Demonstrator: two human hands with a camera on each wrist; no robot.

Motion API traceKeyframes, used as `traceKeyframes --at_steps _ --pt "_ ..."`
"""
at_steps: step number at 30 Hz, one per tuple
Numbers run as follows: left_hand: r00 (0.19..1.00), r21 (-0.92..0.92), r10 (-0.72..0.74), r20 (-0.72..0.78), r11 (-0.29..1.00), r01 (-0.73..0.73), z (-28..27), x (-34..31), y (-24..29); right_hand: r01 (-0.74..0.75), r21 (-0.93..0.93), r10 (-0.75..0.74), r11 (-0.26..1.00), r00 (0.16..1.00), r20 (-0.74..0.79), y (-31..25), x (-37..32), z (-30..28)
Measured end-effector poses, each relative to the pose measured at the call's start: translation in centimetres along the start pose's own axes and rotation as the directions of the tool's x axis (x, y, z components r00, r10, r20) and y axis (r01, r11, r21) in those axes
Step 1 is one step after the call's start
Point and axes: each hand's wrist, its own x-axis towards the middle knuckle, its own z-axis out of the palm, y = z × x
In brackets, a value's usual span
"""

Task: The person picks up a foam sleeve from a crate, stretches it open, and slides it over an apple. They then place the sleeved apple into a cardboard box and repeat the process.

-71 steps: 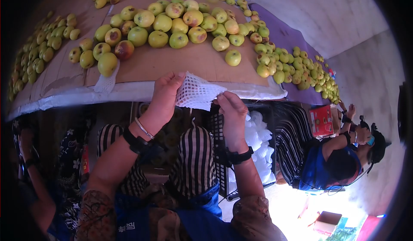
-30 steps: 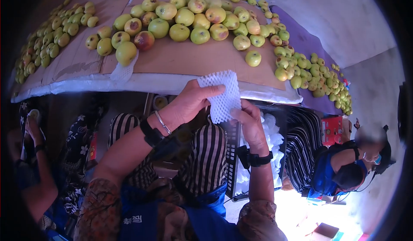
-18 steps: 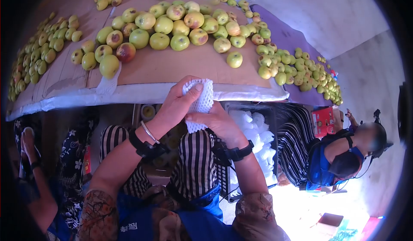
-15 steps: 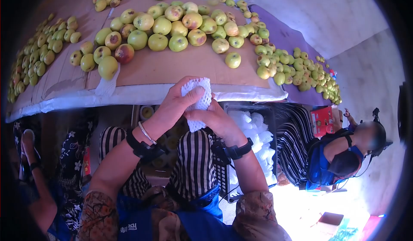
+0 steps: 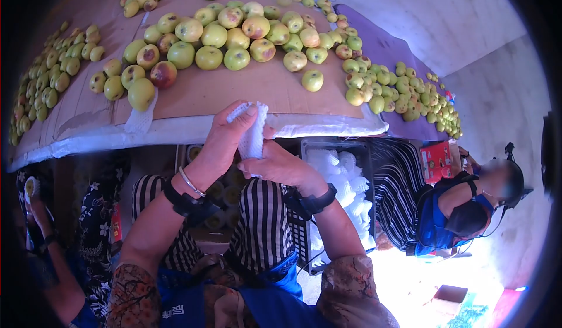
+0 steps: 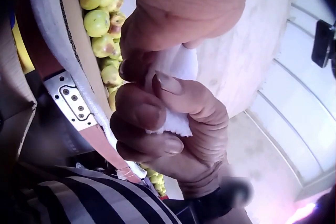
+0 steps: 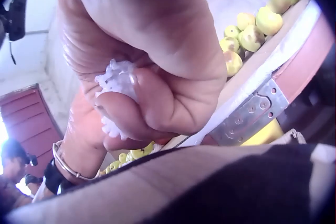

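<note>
Foam net (image 5: pixel 253 133) | left hand (image 5: pixel 225 137) pinching top | right hand (image 5: pixel 281 165) curled round bottom

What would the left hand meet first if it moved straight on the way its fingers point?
Beyond the foam net the left hand pinches, probably the table's white padded edge, though depth is unclear.

The head view looks forward and down from above the lap, past the left hand (image 5: pixel 225 136) and right hand (image 5: pixel 281 165) to the desk (image 5: pixel 175 126) edge and the apples (image 5: pixel 213 35) spread beyond it. Each wrist view sits very close behind its own hand, facing the other hand, with the desk edge alongside. All three share the foam net (image 5: pixel 253 132) just before the desk.
</note>
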Motion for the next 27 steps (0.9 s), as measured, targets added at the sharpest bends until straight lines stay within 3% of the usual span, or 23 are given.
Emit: traceKeyframes --at_steps 2,5,8,11,14,20,23,26,27 --pt "1.000 -0.052 0.002 -0.010 0.999 -0.003 -0.5 0.2 -0.7 0.006 -0.274 -0.010 0.962 1.000 -0.013 0.8 0.8 -0.5" --pt "0.999 -0.050 0.047 -0.025 0.998 -0.048 -0.5 0.4 -1.0 0.221 -0.540 -0.314 0.812 0.946 -0.085 3.7 2.1 -1.0" --pt "0.995 0.104 0.097 -0.010 0.990 -0.096 -0.7 0.6 -1.0 0.290 -0.654 -0.459 0.699 0.883 -0.100 3.8 2.7 -1.3" --pt "0.991 0.104 0.132 -0.020 0.986 -0.129 0.2 0.5 -0.6 0.218 -0.713 -0.457 0.667 0.875 -0.160 3.1 2.3 -1.5" --pt "0.993 0.127 0.118 0.003 0.985 -0.117 1.1 0.3 -0.5 0.151 -0.821 -0.465 0.550 0.872 -0.151 3.3 2.0 -2.1" --pt "0.992 0.133 0.111 0.065 0.984 -0.118 1.0 0.9 -1.2 0.240 -0.860 -0.582 0.451 0.809 -0.080 5.2 2.4 -4.0" --pt "0.993 0.022 0.074 -0.089 0.997 -0.072 0.5 1.5 -1.6 0.376 -0.722 -0.647 0.580 0.751 -0.129 3.9 1.4 -4.7" --pt "0.975 -0.068 0.074 -0.209 0.994 -0.090 -0.4 1.7 0.4 0.176 -0.557 -0.434 0.812 0.820 -0.373 4.3 -1.2 -8.0" --pt "0.971 -0.055 0.082 -0.226 0.994 -0.097 -0.8 1.8 0.8 0.138 -0.612 -0.510 0.779 0.707 -0.490 5.0 -1.6 -9.6"
